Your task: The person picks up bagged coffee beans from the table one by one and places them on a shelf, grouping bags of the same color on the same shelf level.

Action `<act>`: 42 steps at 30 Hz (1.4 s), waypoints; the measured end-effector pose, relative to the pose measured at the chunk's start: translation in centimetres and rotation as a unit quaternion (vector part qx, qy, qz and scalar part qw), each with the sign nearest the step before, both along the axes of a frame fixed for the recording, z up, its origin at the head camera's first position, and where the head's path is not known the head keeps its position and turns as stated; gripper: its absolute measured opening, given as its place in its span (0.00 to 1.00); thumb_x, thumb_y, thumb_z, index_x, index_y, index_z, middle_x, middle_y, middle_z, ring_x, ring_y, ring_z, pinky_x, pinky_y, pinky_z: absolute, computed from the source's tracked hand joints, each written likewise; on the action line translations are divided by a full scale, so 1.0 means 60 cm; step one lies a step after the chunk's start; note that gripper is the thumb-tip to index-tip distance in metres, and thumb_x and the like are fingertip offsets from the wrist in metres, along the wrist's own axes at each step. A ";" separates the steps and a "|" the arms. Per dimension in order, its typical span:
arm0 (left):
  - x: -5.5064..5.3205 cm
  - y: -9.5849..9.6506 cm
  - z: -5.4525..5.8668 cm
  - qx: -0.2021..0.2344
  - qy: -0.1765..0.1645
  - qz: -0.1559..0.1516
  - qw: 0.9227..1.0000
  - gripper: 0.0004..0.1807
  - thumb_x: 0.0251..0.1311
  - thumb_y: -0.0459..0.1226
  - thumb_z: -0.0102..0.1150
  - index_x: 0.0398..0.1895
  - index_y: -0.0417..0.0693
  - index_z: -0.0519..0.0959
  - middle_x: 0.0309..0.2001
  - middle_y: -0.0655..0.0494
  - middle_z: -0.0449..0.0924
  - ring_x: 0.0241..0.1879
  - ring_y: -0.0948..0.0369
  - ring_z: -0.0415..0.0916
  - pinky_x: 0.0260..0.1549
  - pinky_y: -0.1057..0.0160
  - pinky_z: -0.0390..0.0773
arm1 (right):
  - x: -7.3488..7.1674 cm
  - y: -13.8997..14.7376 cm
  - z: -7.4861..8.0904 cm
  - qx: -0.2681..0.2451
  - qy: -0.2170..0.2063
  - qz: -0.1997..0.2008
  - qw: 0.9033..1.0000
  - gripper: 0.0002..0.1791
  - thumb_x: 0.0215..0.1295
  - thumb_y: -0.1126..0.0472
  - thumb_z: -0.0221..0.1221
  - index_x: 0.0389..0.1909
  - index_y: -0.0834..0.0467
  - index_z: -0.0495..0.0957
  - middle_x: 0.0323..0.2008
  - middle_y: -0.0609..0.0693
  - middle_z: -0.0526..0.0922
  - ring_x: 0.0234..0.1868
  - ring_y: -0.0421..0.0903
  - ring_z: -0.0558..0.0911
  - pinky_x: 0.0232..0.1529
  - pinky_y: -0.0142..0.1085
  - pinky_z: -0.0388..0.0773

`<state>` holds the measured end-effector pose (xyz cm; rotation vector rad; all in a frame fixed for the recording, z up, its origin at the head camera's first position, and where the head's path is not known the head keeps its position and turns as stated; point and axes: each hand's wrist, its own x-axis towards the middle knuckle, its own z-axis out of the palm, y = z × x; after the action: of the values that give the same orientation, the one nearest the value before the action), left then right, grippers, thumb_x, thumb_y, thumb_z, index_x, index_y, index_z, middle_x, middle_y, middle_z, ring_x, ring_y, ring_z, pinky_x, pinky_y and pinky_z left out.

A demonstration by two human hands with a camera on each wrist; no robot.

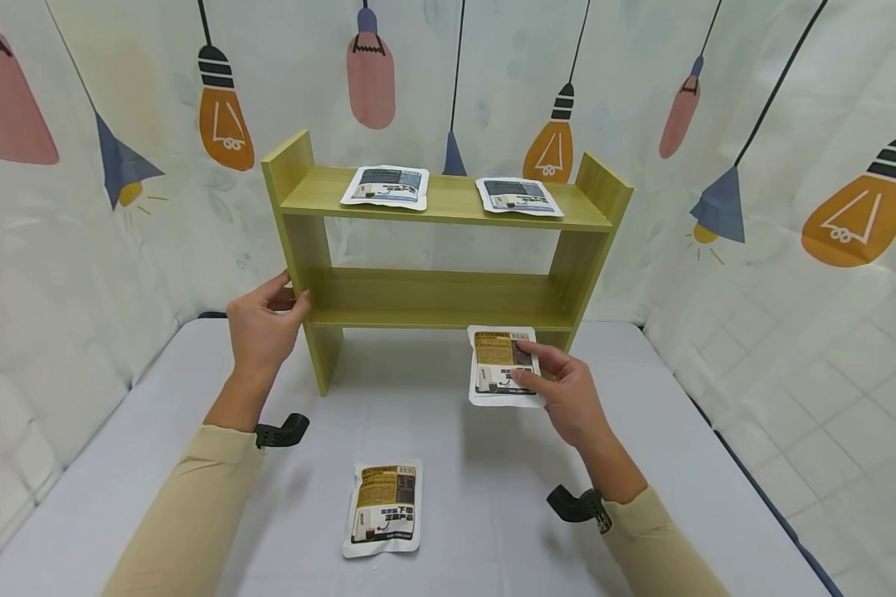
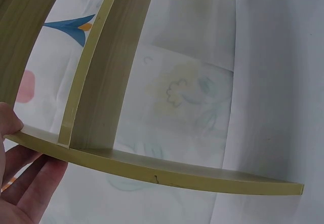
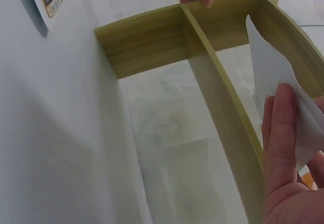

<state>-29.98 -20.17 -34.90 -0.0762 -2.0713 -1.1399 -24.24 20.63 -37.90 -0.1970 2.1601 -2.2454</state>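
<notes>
A green wooden two-tier shelf (image 1: 440,297) stands on the table. My left hand (image 1: 264,327) grips the front edge of its left side panel, thumb inside and fingers outside, as the left wrist view shows at the panel (image 2: 152,176). In my right hand (image 1: 567,394) a white foil pouch with a brown-and-white printed label (image 1: 496,365) is pinched by its right side, held in front of the lower board near the right panel. The right wrist view shows the plain back of this pouch (image 3: 276,72) against the fingers.
Two similar pouches, one left (image 1: 387,186) and one right (image 1: 520,197), lie flat on the top board. Another pouch (image 1: 384,510) lies on the white table (image 1: 306,531) near the front. A curtain printed with lamps (image 1: 448,66) hangs behind the shelf.
</notes>
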 end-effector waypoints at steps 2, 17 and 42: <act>0.000 0.000 0.000 0.000 0.001 0.000 1.000 0.22 0.66 0.40 0.64 0.63 0.55 0.82 0.47 0.45 0.90 0.33 0.84 0.75 0.36 0.86 0.75 | -0.003 0.000 0.003 -0.002 0.001 -0.002 1.000 0.30 0.66 0.70 0.65 0.70 0.60 0.74 0.68 0.61 0.74 0.50 0.45 0.87 0.48 0.37 0.87; 0.000 -0.001 -0.002 0.001 0.004 0.002 1.000 0.22 0.65 0.39 0.64 0.63 0.53 0.81 0.45 0.44 0.90 0.32 0.89 0.72 0.37 0.83 0.78 | -0.027 0.008 0.007 -0.013 0.000 -0.005 1.000 0.30 0.67 0.69 0.64 0.70 0.61 0.73 0.68 0.62 0.73 0.48 0.45 0.88 0.47 0.37 0.87; -0.002 -0.001 -0.001 -0.001 0.006 0.000 1.000 0.22 0.66 0.40 0.64 0.64 0.53 0.81 0.46 0.44 0.90 0.31 0.89 0.71 0.35 0.88 0.72 | -0.051 0.020 0.029 0.032 -0.004 0.016 0.999 0.34 0.63 0.70 0.67 0.72 0.61 0.71 0.74 0.59 0.68 0.63 0.52 0.76 0.50 0.27 0.83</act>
<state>-30.09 -20.22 -34.96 -0.0832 -2.0613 -1.1344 -27.32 21.80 -36.13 -0.2195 2.2052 -2.1531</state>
